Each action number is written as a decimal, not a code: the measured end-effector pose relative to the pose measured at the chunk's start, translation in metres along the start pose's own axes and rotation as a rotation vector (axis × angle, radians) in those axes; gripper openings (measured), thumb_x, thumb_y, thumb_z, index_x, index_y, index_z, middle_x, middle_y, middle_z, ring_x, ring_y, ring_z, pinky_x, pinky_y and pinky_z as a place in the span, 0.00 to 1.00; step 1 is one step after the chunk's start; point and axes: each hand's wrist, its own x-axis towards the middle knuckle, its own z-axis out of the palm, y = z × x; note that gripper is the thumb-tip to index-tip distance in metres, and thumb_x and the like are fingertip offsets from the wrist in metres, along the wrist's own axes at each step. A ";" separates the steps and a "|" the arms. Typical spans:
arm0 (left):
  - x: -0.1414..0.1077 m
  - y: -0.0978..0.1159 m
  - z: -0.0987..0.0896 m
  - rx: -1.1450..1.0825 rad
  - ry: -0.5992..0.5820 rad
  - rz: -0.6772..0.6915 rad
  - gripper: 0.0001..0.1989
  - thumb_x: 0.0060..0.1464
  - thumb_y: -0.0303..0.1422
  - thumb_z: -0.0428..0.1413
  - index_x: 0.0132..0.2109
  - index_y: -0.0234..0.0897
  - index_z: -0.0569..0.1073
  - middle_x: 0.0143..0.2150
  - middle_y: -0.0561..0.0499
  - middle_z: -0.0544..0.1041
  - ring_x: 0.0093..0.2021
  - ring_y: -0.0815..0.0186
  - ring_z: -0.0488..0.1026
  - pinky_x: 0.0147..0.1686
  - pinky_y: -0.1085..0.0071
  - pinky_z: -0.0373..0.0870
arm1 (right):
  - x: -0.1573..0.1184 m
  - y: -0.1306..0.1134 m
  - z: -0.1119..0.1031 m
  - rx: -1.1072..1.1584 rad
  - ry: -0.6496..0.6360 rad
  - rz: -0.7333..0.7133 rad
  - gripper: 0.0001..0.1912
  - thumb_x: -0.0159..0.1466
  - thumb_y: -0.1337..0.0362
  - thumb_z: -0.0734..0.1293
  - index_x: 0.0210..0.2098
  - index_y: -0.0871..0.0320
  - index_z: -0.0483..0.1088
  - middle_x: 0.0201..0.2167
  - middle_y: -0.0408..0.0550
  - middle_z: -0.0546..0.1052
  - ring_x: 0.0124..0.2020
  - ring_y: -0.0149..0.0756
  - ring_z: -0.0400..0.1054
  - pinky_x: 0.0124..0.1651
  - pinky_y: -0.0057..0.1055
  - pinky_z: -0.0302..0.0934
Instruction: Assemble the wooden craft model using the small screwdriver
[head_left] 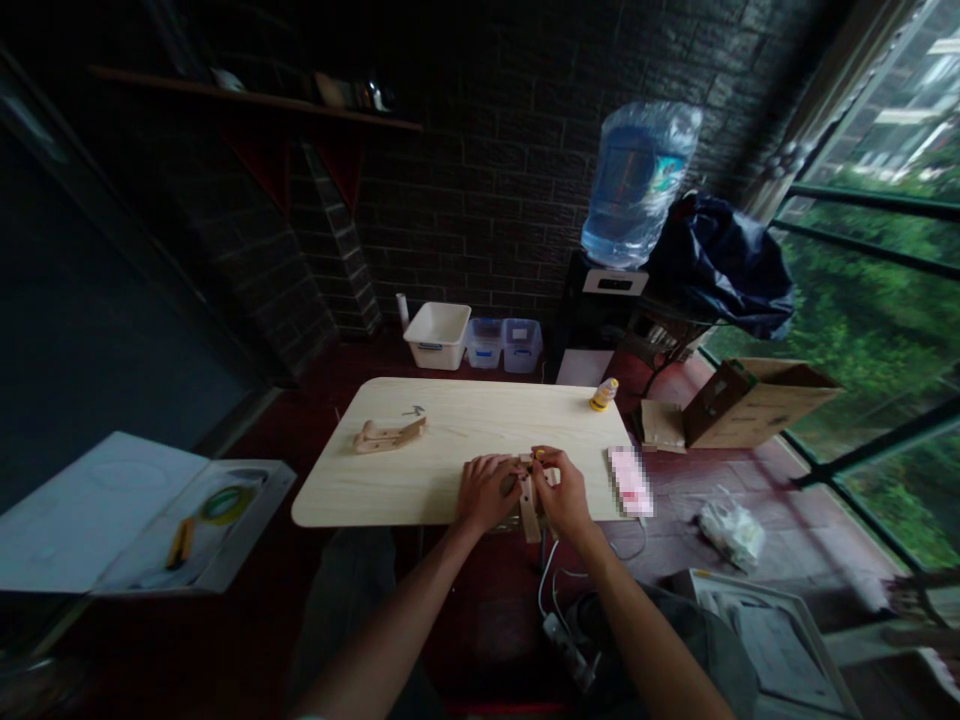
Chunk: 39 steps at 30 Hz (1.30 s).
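Observation:
At the front edge of the table, my left hand (487, 490) is closed on a light wooden assembly (529, 512), whose flat strips stick out over the edge toward me. My right hand (564, 492) is on the other side of it, with thumb and fingers pinched around a small yellow piece (538, 455) at the top of the wood. The yellow piece is too small to identify, and my fingers cover much of the joint. Further left on the table lies another wooden assembly (390, 436) with holes and a rounded end. Small dark metal parts (414, 410) are behind it.
The pale table (450, 405) also holds a small yellow-and-clear bottle (604, 394) and a pink blurred-out object (630, 480) at right. An open white case (247, 520) stands left, and a power strip (568, 645) with cables hangs below. Plastic bins (439, 335) sit behind.

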 end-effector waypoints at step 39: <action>0.001 0.001 0.004 -0.003 -0.003 0.014 0.13 0.60 0.37 0.57 0.52 0.51 0.76 0.57 0.51 0.76 0.60 0.57 0.67 0.60 0.55 0.61 | -0.004 0.011 -0.011 0.030 -0.159 0.025 0.11 0.70 0.59 0.64 0.50 0.53 0.69 0.45 0.51 0.80 0.44 0.39 0.77 0.48 0.39 0.72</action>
